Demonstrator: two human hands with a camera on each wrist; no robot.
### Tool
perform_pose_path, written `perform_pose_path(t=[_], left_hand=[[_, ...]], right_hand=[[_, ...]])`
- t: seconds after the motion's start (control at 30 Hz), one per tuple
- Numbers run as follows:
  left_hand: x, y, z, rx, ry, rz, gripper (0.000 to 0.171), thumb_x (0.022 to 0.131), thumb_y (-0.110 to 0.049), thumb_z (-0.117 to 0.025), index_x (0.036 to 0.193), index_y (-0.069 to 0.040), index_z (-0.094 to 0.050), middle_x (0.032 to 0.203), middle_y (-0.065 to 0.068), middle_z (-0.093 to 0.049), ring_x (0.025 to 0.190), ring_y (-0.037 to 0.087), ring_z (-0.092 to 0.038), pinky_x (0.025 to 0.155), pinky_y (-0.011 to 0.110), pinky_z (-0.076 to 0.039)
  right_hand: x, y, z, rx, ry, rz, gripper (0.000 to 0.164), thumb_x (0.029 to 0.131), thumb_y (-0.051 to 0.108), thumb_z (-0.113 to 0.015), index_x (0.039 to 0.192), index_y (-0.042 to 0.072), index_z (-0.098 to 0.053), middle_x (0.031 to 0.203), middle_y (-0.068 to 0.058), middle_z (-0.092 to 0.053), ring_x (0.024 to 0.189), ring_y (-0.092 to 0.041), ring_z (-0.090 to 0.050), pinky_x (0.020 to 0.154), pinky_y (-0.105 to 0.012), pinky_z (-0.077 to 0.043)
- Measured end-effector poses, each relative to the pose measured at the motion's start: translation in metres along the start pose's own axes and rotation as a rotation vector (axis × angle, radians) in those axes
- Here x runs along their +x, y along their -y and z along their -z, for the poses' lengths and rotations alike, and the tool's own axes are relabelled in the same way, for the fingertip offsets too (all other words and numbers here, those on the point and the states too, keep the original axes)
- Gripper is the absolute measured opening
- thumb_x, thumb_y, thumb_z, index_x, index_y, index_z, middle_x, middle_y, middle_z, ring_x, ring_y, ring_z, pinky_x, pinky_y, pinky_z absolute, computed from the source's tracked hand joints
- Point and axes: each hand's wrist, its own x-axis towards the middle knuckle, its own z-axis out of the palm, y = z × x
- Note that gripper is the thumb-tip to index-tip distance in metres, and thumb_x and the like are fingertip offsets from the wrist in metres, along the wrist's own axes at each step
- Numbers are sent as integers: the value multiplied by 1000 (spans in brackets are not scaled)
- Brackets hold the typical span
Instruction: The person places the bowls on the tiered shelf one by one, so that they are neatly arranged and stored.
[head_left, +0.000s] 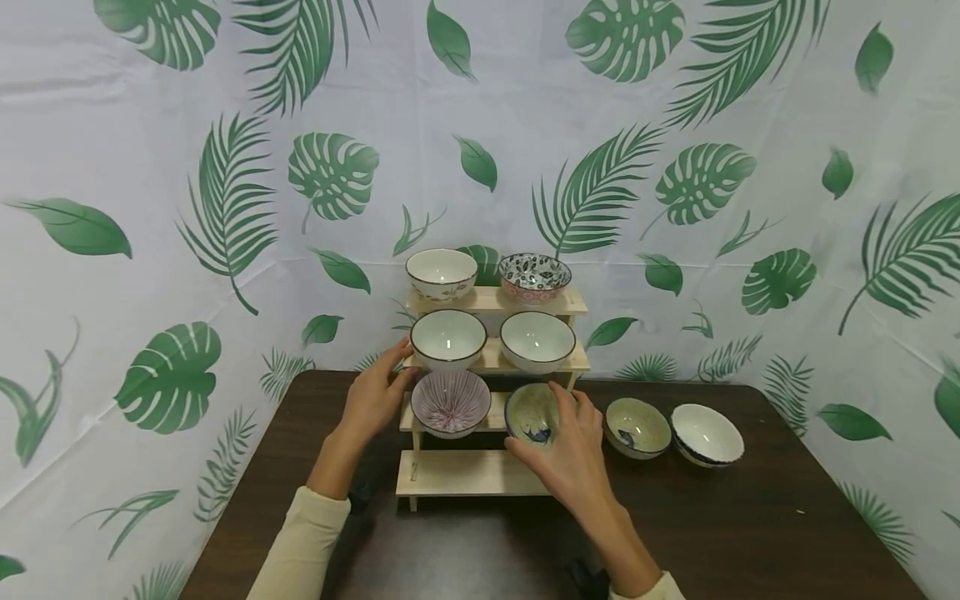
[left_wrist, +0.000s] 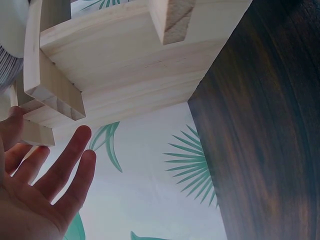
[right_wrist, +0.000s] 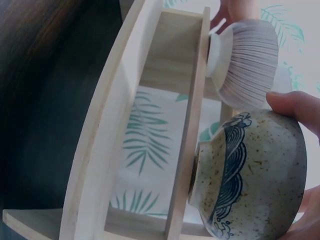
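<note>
My right hand (head_left: 576,458) grips a speckled olive-green bowl (head_left: 529,410) by its rim, thumb on the near side and fingers on the far side. Blue waves decorate the outside of this bowl in the right wrist view, where its foot is at the edge of a shelf board (right_wrist: 189,150); whether it bears on the board I cannot tell. Left of it sits a purple-striped bowl (head_left: 450,402) on the same tier. At the left side of the wooden stepped stand (head_left: 468,473), my left hand (head_left: 372,398) has its fingers extended, the fingertips by the board ends.
Two white bowls with dark rims, a left one (head_left: 448,337) and a right one (head_left: 537,340), occupy the tier above. A cream bowl (head_left: 441,271) and a black-patterned bowl (head_left: 535,275) top the stand. Another green bowl (head_left: 637,427) and stacked white-topped bowls (head_left: 708,432) stand right on the dark table (head_left: 750,517).
</note>
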Motion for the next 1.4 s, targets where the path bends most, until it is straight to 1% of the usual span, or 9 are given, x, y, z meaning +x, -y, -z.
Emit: perform_pose_path(t=[0.07,0.2,0.3,0.4,0.53,0.7,0.87,1.2,1.4], left_hand=[[0,1,-1,-1,-3,-1,52,106,-29,-60,155,-16,-49,158,6,-52,108,34,-75,96,60,-54],[1,2,-1,-1,-18,-10,54,105,-29,-61,156,-17,-48,155,7,-55,107,34,-75,95,60,-54],[1,1,-2,2,-26,-17,50,105,-27,-62,153,-15,-52,159,6,-50,108,34,-75,95,60,-54],[1,1,-2,1,-15,-3,49,105,-28,-61,152,-16,-52,161,5,-49,110,34,-74,96,60,-54],[1,0,-1,4,-2,11,52,105,-28,-61,155,-17,-49,159,6,-50,112,35,-74,95,60,-55],[2,0,-1,12,-12,-2,51,105,-27,-62,154,-17,-50,159,6,-50,109,35,-75,93,60,-55],[1,-2,-1,4,-10,-1,50,104,-28,-63,152,-17,-53,161,2,-48,108,34,-75,92,59,-55],[1,0,-2,9,-25,-4,47,104,-29,-63,148,-16,-56,162,1,-47,106,34,-76,93,61,-54],[2,0,-2,9,-17,8,47,104,-30,-63,149,-17,-55,162,1,-47,107,35,-75,95,61,-54]], right_hand=[[1,0,-2,-4,-7,5,98,74,47,-89,155,18,-42,158,-25,-34,142,-44,-33,105,-68,-42],[4,0,-2,-12,-9,15,99,73,48,-89,155,17,-42,157,-25,-35,142,-44,-34,106,-68,-40],[6,1,-2,-15,0,10,102,73,48,-90,156,16,-41,157,-25,-36,144,-44,-33,108,-68,-39],[7,0,-3,-27,14,0,103,73,49,-89,157,16,-39,158,-25,-35,146,-44,-32,110,-69,-38],[9,-1,-4,-36,24,-8,104,73,51,-87,157,14,-38,159,-26,-35,147,-44,-31,111,-70,-38],[11,-1,-4,-32,29,-10,104,73,52,-87,156,13,-39,160,-25,-34,148,-43,-30,111,-71,-37],[11,-2,-5,-35,22,4,103,74,53,-87,155,12,-40,159,-25,-35,147,-43,-31,111,-70,-38],[13,-6,-7,-51,9,43,100,74,56,-86,153,12,-41,159,-26,-35,148,-45,-31,111,-70,-37],[15,-8,-8,-53,-16,66,99,73,55,-87,150,9,-45,159,-29,-35,147,-45,-32,112,-69,-36]])
